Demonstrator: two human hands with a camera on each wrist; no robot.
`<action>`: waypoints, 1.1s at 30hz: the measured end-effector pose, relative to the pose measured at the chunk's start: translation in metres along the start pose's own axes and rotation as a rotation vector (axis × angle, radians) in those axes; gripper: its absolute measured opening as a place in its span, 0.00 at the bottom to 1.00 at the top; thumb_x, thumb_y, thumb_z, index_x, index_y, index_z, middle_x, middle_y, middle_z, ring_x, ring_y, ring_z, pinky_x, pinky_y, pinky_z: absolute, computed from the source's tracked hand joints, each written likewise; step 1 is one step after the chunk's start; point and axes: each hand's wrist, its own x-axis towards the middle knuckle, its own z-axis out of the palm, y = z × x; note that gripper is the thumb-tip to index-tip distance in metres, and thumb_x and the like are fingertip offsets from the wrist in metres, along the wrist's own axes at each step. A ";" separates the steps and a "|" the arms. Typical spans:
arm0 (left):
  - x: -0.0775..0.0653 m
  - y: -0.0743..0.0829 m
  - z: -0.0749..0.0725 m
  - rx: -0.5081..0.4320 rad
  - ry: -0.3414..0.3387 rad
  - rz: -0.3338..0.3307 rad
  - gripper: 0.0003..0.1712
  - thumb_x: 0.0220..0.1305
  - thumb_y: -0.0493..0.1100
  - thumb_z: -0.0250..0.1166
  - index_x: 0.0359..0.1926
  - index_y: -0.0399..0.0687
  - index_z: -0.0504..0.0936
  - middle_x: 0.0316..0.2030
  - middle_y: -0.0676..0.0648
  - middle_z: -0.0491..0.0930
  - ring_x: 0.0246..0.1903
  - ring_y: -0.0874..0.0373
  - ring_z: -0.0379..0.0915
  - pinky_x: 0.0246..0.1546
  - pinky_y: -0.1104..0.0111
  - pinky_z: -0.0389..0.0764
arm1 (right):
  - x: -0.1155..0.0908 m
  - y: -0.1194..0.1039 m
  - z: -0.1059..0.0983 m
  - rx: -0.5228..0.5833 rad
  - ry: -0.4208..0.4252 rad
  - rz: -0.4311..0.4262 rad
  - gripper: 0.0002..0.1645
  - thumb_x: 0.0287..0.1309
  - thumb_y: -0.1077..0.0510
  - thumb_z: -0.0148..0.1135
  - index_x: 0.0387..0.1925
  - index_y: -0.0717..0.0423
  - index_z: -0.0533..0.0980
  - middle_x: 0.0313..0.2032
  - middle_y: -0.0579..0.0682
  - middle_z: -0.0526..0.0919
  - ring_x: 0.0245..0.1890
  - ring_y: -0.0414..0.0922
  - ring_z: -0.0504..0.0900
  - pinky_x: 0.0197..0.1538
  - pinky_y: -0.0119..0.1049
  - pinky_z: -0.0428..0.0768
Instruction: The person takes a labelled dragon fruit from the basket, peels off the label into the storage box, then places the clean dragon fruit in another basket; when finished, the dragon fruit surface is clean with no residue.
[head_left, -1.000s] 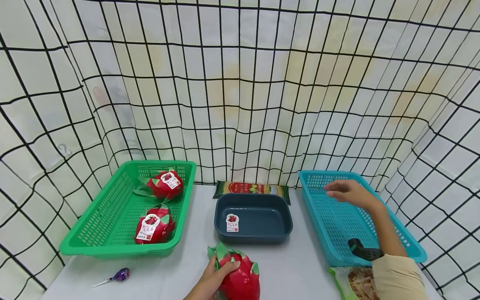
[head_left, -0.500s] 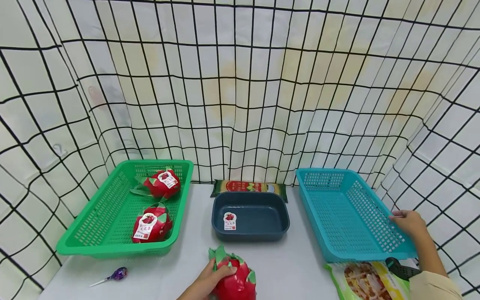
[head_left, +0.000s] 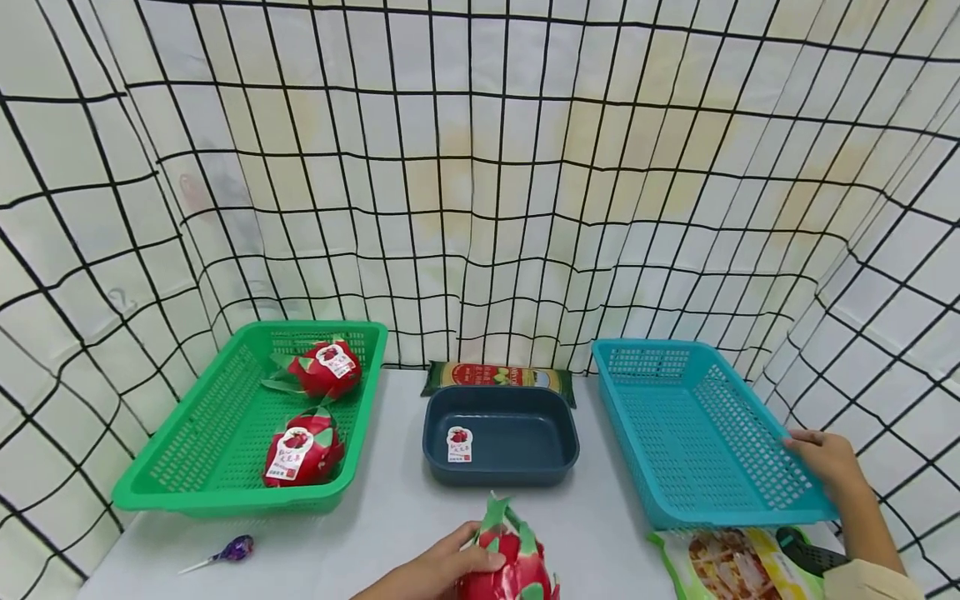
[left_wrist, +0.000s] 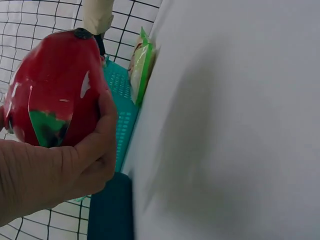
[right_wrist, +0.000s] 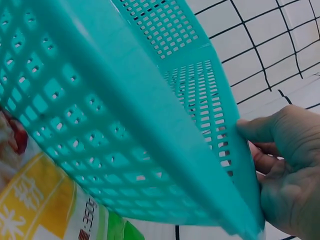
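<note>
My left hand [head_left: 446, 565] holds a red dragon fruit [head_left: 516, 573] with green leaf tips, near the front of the table. In the left wrist view, its fingers [left_wrist: 102, 137] curl around the fruit's glossy skin. Over at the right, my right hand [head_left: 828, 465] grips the right rim of a blue plastic basket [head_left: 628, 446], which has nothing in it. The right wrist view has the thumb [right_wrist: 262, 129] on the rim and the other fingers bent on the outer side.
At left, a green basket [head_left: 247, 500] bears two labelled dragon fruits [head_left: 303, 456]. A navy tray [head_left: 502, 477] with a sticker [head_left: 460, 444] stands mid-table, a long packet [head_left: 498, 375] behind it. A lollipop [head_left: 236, 547] lies front left, a food bag [head_left: 723, 562] front right.
My right hand has moved from above the blue basket to its right rim and taken hold. My left hand has shifted slightly right and lower, tilting the dragon fruit.
</note>
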 end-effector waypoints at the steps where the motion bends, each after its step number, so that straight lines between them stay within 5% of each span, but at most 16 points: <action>1: -0.009 0.014 0.012 -0.029 0.012 0.021 0.43 0.59 0.58 0.65 0.69 0.51 0.57 0.57 0.40 0.70 0.55 0.44 0.67 0.53 0.53 0.82 | 0.002 0.002 0.001 0.020 -0.007 0.004 0.33 0.71 0.51 0.49 0.64 0.76 0.61 0.52 0.77 0.71 0.36 0.51 0.77 0.30 0.36 0.78; 5: -0.028 0.057 0.046 -0.130 0.038 0.131 0.46 0.57 0.55 0.66 0.70 0.47 0.55 0.61 0.38 0.67 0.59 0.39 0.65 0.55 0.50 0.80 | 0.005 0.006 0.007 0.077 -0.006 0.017 0.31 0.72 0.53 0.48 0.65 0.73 0.61 0.50 0.74 0.74 0.36 0.49 0.78 0.31 0.37 0.81; 8: -0.020 0.077 0.056 -0.145 0.022 0.184 0.48 0.57 0.58 0.66 0.71 0.47 0.53 0.63 0.40 0.65 0.61 0.41 0.64 0.56 0.53 0.80 | 0.003 0.005 0.012 0.091 0.009 0.016 0.30 0.72 0.55 0.47 0.65 0.73 0.62 0.50 0.73 0.74 0.36 0.49 0.78 0.30 0.35 0.79; 18: 0.043 0.099 0.083 -0.291 -0.062 0.303 0.46 0.58 0.57 0.68 0.70 0.47 0.56 0.64 0.42 0.66 0.64 0.43 0.62 0.56 0.56 0.80 | -0.011 -0.005 0.022 0.118 0.022 -0.011 0.27 0.72 0.58 0.46 0.64 0.74 0.62 0.51 0.74 0.73 0.38 0.50 0.79 0.26 0.28 0.76; 28: 0.106 0.141 0.138 -0.132 0.012 0.480 0.31 0.59 0.46 0.70 0.59 0.54 0.64 0.55 0.47 0.74 0.56 0.49 0.70 0.50 0.54 0.83 | -0.008 -0.002 0.013 0.067 0.062 -0.026 0.27 0.71 0.58 0.46 0.63 0.74 0.63 0.54 0.76 0.72 0.36 0.47 0.80 0.29 0.31 0.77; 33: 0.132 0.152 0.166 -0.032 0.134 0.541 0.32 0.54 0.44 0.74 0.57 0.57 0.67 0.51 0.51 0.75 0.52 0.51 0.71 0.47 0.51 0.84 | -0.011 -0.002 0.008 0.066 0.087 -0.021 0.27 0.72 0.58 0.45 0.63 0.74 0.63 0.53 0.75 0.73 0.36 0.48 0.79 0.28 0.29 0.77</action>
